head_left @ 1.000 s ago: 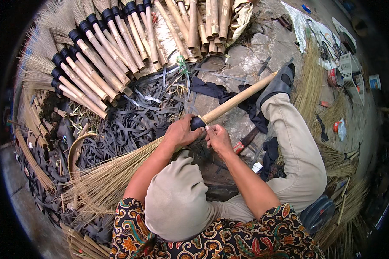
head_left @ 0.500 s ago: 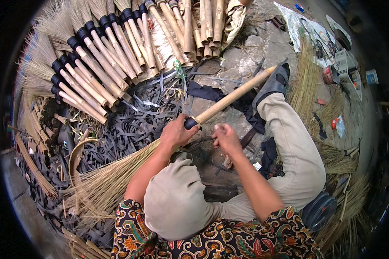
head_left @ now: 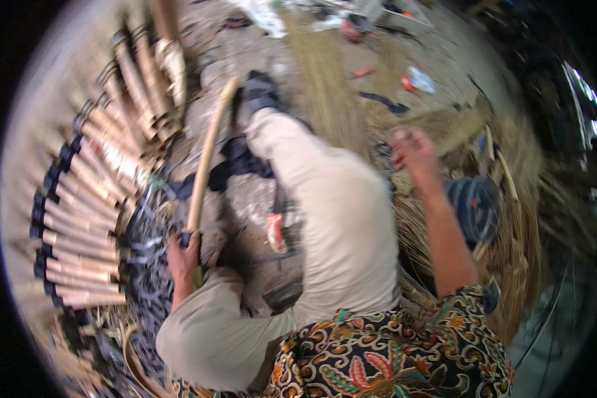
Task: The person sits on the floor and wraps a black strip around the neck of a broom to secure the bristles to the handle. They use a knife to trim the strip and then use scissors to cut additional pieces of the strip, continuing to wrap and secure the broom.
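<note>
My left hand [head_left: 183, 263] is closed round a broom at its black binding, beside my bent left knee. The broom's pale bamboo handle [head_left: 209, 159] slants away up to my dark-shod foot [head_left: 260, 93]. Its bristle end is hidden behind my arm and knee. My right hand [head_left: 414, 156] is held out to the right, blurred, with its fingers loosely apart and nothing seen in them. Nearest to it are loose straw bristles [head_left: 454, 132] and a dark blue-grey ribbed container [head_left: 472, 207].
Finished brooms [head_left: 86, 239] with bamboo handles fan out at the left. Dark strips [head_left: 149, 272] lie heaped beside them. A red-and-white handled tool [head_left: 276, 232] rests on the ground between my legs. Long straw [head_left: 328, 79] lies beyond my leg; a white crate [head_left: 404, 16] stands at the back.
My view has turned to the right. My right hand has moved away from the broom, out to the right. My left hand keeps hold of the broom.
</note>
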{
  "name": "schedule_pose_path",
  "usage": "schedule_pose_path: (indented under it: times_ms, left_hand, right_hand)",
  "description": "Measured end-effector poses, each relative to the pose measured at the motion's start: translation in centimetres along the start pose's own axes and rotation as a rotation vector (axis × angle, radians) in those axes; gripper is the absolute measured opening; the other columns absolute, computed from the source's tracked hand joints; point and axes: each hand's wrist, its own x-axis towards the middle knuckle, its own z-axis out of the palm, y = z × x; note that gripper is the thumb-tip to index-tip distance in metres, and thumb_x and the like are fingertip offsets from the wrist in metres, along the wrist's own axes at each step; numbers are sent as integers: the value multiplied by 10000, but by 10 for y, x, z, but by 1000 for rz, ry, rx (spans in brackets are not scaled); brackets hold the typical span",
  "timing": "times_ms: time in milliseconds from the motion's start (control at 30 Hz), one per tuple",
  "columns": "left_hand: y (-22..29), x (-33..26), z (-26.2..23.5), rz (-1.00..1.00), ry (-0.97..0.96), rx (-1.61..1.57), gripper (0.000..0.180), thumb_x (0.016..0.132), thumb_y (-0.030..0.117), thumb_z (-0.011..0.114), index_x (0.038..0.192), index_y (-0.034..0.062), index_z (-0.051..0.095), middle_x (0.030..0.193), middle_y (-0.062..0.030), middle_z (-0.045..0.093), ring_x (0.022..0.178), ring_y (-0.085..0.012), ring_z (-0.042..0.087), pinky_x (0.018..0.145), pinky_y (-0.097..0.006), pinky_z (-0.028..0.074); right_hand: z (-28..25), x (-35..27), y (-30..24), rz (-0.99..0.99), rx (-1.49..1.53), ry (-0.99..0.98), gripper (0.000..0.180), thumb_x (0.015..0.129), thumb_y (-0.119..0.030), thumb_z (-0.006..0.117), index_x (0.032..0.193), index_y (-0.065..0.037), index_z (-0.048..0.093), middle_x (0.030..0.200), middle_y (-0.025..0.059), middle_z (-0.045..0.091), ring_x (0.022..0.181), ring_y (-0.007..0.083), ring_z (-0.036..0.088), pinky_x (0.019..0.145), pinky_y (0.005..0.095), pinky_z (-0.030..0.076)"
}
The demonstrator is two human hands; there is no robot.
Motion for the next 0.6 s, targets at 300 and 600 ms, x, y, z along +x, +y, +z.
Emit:
schedule_pose_path:
  times_ms: [300, 600]
  left_hand:
    - [-28, 2, 6, 178, 16, -217, 472, 1004, 290, 710, 1299, -49, 570, 874, -76, 629, 759, -157, 533, 693, -319, 472]
    - [-23, -5, -3, 125, -28, -229, 408, 1007, 258, 708, 1244, -47, 579, 856, -62, 600, 725, -125, 473, 622, -302, 410]
  right_hand:
    - [-33, -40, 282, 482, -188, 71, 190, 1005, -244, 706, 1034, -57, 716, 863, 70, 691, 666, 186, 641, 628, 391, 524]
    - [-8, -30, 333, 366, -661, 86, 196, 927, -222, 757, 1038, -61, 752, 927, 184, 745, 898, 362, 722, 810, 466, 553]
